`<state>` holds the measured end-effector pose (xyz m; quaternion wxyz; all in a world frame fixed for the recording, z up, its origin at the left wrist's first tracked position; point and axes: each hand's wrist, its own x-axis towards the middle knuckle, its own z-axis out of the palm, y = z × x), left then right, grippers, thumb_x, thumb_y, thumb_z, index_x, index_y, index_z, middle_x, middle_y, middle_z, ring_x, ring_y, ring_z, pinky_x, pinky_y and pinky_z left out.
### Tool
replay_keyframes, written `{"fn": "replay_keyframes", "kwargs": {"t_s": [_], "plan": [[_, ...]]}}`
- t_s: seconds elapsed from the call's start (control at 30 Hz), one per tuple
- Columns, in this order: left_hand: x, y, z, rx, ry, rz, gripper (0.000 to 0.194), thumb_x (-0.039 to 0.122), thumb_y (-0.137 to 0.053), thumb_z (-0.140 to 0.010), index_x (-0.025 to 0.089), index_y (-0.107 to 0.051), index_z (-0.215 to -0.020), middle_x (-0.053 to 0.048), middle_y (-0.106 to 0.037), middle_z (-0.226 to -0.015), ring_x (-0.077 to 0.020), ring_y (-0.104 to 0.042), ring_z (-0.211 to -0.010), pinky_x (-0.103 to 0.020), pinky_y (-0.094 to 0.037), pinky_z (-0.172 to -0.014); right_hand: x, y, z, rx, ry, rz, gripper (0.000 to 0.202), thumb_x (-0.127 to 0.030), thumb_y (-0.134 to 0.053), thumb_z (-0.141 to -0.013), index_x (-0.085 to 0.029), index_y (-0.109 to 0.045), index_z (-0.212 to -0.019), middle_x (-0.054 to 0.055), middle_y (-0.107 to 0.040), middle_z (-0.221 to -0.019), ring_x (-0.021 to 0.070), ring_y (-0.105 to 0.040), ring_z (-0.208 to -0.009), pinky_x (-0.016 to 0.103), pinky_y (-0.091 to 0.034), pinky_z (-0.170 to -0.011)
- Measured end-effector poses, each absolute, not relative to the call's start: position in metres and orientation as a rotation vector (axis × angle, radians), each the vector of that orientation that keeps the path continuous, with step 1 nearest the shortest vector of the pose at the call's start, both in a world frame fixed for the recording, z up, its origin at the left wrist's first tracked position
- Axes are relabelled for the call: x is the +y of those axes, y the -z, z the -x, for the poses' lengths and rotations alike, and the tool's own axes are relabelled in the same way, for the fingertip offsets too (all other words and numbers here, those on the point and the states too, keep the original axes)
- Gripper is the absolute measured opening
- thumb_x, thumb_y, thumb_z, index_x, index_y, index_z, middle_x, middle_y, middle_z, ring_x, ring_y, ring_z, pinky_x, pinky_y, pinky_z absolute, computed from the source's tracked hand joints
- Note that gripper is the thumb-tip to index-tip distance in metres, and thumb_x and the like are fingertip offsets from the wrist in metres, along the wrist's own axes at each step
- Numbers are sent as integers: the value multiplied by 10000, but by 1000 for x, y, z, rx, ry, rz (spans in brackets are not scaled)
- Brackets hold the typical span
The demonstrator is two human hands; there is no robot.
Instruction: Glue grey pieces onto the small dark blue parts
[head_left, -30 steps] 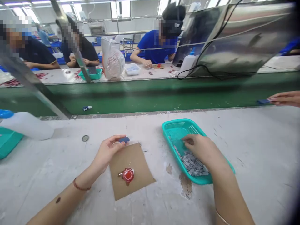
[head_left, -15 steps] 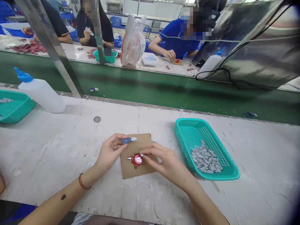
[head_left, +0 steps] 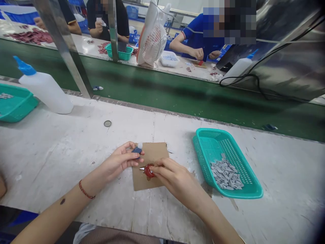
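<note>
A brown cardboard piece lies on the white table, with a round red item on it that has a small metal tip at its left. My left hand pinches a dark blue piece with a whitish end above the cardboard's left edge. Over the red item, my right hand has its thumb and fingertips pressed together around a small pale piece, mostly hidden by the fingers.
To the right stands a green basket of small grey pieces. A white bottle with a blue nozzle and a green tray are at left. A bottle cap lies behind the cardboard. People work across the green belt.
My left hand has turned the blue piece so that its whitish end points up. My right fingers have come lower over the red item. The whole view has shifted slightly.
</note>
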<state>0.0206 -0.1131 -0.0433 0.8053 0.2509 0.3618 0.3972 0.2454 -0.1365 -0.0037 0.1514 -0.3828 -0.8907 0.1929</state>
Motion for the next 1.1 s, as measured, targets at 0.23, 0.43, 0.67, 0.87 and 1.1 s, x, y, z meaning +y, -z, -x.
{"fn": "replay_keyframes", "kwargs": {"t_s": [0.23,0.43,0.67,0.87,1.1], "plan": [[-114,36,-17,692,-804,-503,156,266,-599,-915,131,-643,-980,-109,-690,-1045,-238,-666,-1065,-290,-541,-916,-135,-3,-244,-2441,-742,1106,244,-129,-480,-946,-215,-704,-991,71,-684,-1000,183,-648,-883,309,-530,-749],[-115,38,-21,697,-862,-462,120,209,-698,-842,157,-621,-918,-60,-689,-961,-200,-690,-982,-250,-558,-843,-126,-8,-248,-1864,-1194,1275,129,-300,-650,-867,-218,-742,-908,57,-725,-924,192,-674,-863,316,-536,-781],[-119,47,-29,879,-913,-723,272,283,-759,-783,159,-676,-1010,-96,-706,-1089,-219,-673,-992,-290,-533,-832,-119,-3,-251,-1790,-1315,1446,197,-373,-668,-825,-201,-750,-873,77,-735,-939,224,-670,-880,356,-521,-791],[-121,53,-32,874,-970,-825,295,298,-741,-795,173,-682,-1056,-103,-706,-1137,-237,-649,-1062,-324,-494,-930,-121,-1,-248,-1918,-1263,1448,149,-305,-641,-840,-201,-741,-875,69,-736,-943,210,-675,-874,338,-519,-800],[-123,55,-35,872,-1000,-850,265,269,-731,-803,174,-652,-1037,-85,-709,-1087,-220,-673,-1009,-314,-527,-895,-121,2,-249,-1931,-1291,1446,137,-288,-633,-848,-200,-735,-875,69,-736,-952,206,-676,-889,324,-520,-806]]}}
